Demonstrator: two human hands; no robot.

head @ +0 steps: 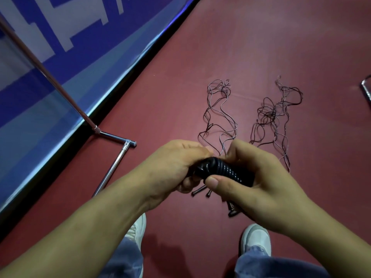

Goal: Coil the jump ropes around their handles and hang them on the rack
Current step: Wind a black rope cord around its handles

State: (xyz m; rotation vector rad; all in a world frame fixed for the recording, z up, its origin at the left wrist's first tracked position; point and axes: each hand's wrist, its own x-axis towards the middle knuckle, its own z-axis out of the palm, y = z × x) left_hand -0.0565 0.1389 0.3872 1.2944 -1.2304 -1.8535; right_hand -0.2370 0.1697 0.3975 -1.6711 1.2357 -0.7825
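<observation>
I hold a bundle of black jump-rope handles (pixel 222 169) wound with glossy black rope coils, low in the middle of the view. My left hand (pixel 176 163) grips its left end. My right hand (pixel 255 177) grips the right end, thumb pressed on the front. Handle tips (pixel 197 192) stick out below my fingers. Two loose tangles of thin dark rope lie on the red floor beyond my hands: one rope tangle (pixel 219 113) in the middle, another rope tangle (pixel 278 111) to its right. The chrome rack (pixel 112 169) stands at the left.
A blue and white banner wall (pixel 60 57) runs diagonally along the left. The rack's upright pole (pixel 46 73) slants up to the top left. Another chrome frame piece (pixel 366 91) shows at the right edge. My white shoes (pixel 256 237) and jeans are below.
</observation>
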